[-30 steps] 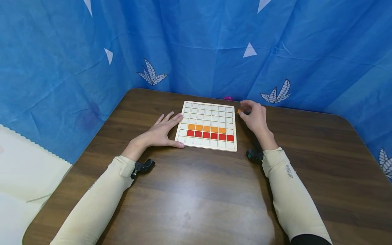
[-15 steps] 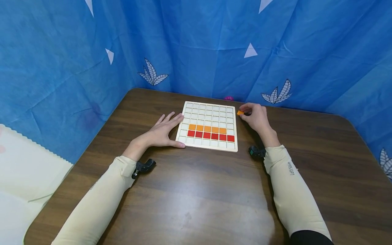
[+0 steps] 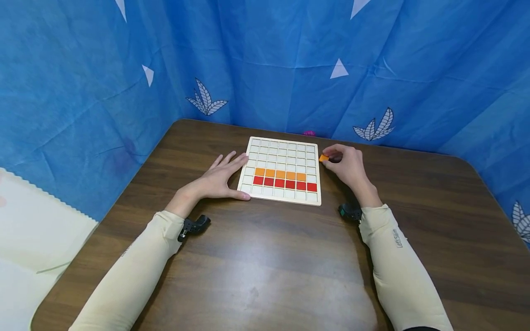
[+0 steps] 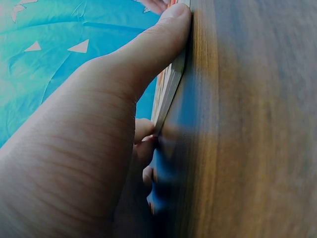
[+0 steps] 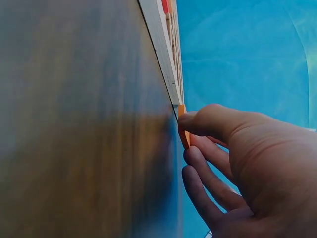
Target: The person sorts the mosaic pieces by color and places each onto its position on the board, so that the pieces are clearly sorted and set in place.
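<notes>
A square pale wooden grid board (image 3: 279, 199) lies flat on the table. One of its rows holds several red tiles (image 3: 279, 183), and the row behind has several orange tiles (image 3: 280, 174). My left hand (image 3: 217, 179) is spread along the board's left side, with the thumb at the near left corner and fingertips touching the edge. Just off the board's right edge, my right hand (image 3: 345, 163) pinches a loose orange tile (image 3: 324, 158) between thumb and fingers. In the right wrist view that orange tile (image 5: 184, 126) is seen nearly edge-on by the board's corner.
The brown wooden table (image 3: 248, 266) extends around the board. A blue patterned curtain (image 3: 265, 69) hangs behind its far edge and on the left. White cloth (image 3: 37, 248) shows beyond the left table edge. Black camera mounts sit at both wrists.
My right hand has shifted slightly nearer along the board's right edge with the orange tile, and more of the tile shows now. The left hand stays in place on the board.
</notes>
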`<state>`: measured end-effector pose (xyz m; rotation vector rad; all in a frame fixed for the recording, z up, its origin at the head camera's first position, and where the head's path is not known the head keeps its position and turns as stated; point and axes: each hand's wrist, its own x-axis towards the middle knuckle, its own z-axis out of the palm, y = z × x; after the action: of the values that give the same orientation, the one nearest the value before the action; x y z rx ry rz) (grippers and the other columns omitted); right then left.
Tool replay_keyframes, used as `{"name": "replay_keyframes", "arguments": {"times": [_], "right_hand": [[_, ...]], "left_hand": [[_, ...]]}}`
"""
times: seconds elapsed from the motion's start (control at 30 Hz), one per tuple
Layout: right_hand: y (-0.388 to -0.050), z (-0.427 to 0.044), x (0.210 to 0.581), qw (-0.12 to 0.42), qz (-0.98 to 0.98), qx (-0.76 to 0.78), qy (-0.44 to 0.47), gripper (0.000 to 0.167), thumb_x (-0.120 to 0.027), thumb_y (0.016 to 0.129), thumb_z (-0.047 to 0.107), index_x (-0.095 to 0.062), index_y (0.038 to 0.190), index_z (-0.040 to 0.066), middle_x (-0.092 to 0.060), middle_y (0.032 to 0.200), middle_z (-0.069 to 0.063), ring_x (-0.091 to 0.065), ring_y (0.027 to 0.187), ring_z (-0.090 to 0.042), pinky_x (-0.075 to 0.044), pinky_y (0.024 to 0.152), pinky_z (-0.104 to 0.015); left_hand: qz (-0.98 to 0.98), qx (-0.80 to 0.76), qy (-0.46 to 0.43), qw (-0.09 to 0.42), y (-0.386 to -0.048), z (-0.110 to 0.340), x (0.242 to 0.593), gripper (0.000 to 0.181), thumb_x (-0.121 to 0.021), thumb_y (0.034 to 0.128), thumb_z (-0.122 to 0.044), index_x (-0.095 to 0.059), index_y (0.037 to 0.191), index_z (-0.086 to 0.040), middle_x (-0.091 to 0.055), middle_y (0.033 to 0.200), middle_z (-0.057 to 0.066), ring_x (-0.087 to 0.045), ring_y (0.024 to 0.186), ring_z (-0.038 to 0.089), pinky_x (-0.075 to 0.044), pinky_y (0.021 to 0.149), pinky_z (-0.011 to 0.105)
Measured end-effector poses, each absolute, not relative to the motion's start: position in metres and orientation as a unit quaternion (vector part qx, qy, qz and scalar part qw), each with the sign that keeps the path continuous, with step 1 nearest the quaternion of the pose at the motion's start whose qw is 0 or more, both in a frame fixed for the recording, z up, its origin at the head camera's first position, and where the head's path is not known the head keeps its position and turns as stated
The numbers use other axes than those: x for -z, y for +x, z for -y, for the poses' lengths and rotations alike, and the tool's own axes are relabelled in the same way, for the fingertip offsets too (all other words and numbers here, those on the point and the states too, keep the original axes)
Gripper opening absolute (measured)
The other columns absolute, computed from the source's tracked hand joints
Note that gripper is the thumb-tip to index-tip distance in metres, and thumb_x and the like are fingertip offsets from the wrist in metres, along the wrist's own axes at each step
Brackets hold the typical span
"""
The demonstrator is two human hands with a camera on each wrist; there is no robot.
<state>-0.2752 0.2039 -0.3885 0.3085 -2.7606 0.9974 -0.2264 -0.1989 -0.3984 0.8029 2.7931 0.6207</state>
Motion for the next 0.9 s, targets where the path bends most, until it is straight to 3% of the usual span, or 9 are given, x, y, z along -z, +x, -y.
{"name": "replay_keyframes", "arguments": {"times": [0.27, 0.6, 0.9], "right_hand": [[-0.253, -0.202, 0.384, 0.084, 0.929, -0.337, 0.130, 0.028, -0.084, 0.091, 0.010, -0.077, 0.118, 0.007, -0.077, 0.113, -0.013, -0.072, 0.098, -0.029, -0.061, 0.092, -0.049], [-0.232, -0.194, 0.385, 0.028, 0.917, -0.349, 0.190, 0.027, -0.084, 0.092, 0.015, -0.078, 0.118, 0.013, -0.077, 0.115, -0.008, -0.073, 0.096, -0.025, -0.062, 0.092, -0.048], [-0.220, -0.190, 0.383, 0.021, 0.924, -0.323, 0.202, 0.027, -0.082, 0.094, 0.016, -0.079, 0.121, 0.015, -0.076, 0.122, -0.008, -0.070, 0.098, -0.026, -0.062, 0.093, -0.048]], "left_hand": [[-0.938, -0.209, 0.264, 0.085, -0.226, 0.200, 0.396, 0.123, -0.081, 0.0807, -0.069, -0.017, 0.171, -0.015, -0.013, 0.178, 0.003, 0.001, 0.166, 0.032, 0.004, 0.132, 0.055], [-0.938, -0.207, 0.266, 0.086, -0.225, 0.199, 0.395, 0.122, -0.081, 0.0815, -0.068, -0.018, 0.170, -0.013, -0.014, 0.178, 0.006, 0.000, 0.165, 0.035, 0.004, 0.132, 0.057], [-0.937, -0.206, 0.267, 0.086, -0.225, 0.198, 0.397, 0.121, -0.080, 0.0816, -0.069, -0.018, 0.170, -0.014, -0.014, 0.178, 0.004, 0.000, 0.166, 0.033, 0.004, 0.132, 0.055]]}}
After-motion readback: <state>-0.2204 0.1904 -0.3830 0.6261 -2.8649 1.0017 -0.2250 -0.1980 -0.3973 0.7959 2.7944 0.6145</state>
